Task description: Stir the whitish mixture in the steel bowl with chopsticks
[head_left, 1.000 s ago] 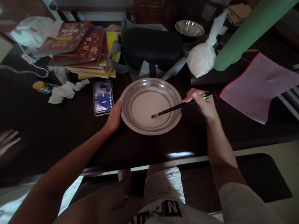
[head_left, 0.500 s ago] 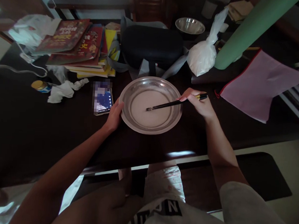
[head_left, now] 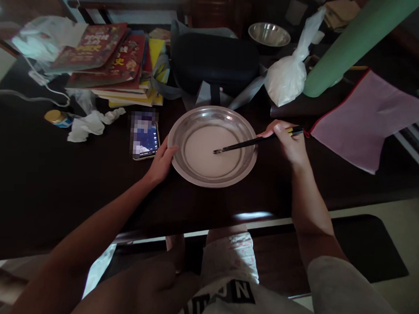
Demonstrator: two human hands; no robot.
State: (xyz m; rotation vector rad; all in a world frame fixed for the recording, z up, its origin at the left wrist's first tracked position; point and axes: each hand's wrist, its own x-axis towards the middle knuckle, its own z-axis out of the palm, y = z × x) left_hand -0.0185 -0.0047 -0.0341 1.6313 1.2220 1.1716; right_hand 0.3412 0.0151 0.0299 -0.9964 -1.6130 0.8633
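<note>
A wide metal bowl (head_left: 246,171) stands on the dark table in front of me, with a pale, milky liquid (head_left: 204,152) in its bottom. My left hand (head_left: 162,162) grips the bowl's left rim, thumb over the edge and fingers partly hidden behind it. In my right hand (head_left: 286,140) is a pair of black chopsticks (head_left: 244,144) with gold bands, pinched near the upper end. They slant down to the left over the right rim, and their wet-looking tips are at the liquid near the bowl's middle.
Left of the bowl lie a lit phone (head_left: 146,136), crumpled tissue (head_left: 89,126) and a small jar (head_left: 57,118). Behind are stacked books (head_left: 95,50), a black case (head_left: 215,60), a knotted bag of white powder (head_left: 285,81), another metal bowl (head_left: 269,35), a green tube (head_left: 358,47) and a pink pouch (head_left: 371,122).
My right hand has moved to the right, drawing the chopstick tips slightly rightward in the bowl. My left hand keeps its hold on the rim.
</note>
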